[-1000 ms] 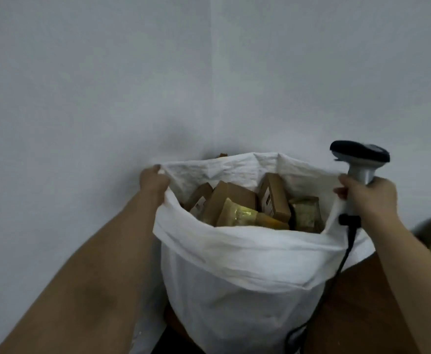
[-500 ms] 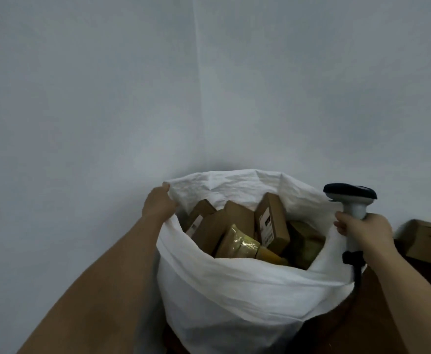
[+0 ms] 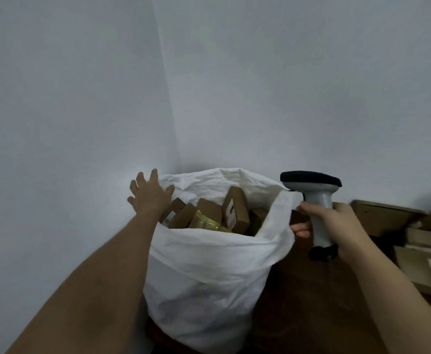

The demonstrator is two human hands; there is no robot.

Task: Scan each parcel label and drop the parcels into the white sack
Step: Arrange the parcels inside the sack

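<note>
Already the white sack (image 3: pixel 209 272) in the corner brims with cardboard parcels (image 3: pixel 236 209); more boxes (image 3: pixel 385 218) wait rightward on the tabletop (image 3: pixel 298 297). My left hand (image 3: pixel 150 195) spreads empty at its rim; my right hand (image 3: pixel 337 226) clasps the barcode scanner (image 3: pixel 316 200).

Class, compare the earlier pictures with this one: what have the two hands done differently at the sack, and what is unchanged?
The left hand has let go of the white sack rim and lifted, fingers spread. The right hand still grips the scanner. The parcels remain inside the sack.
</note>
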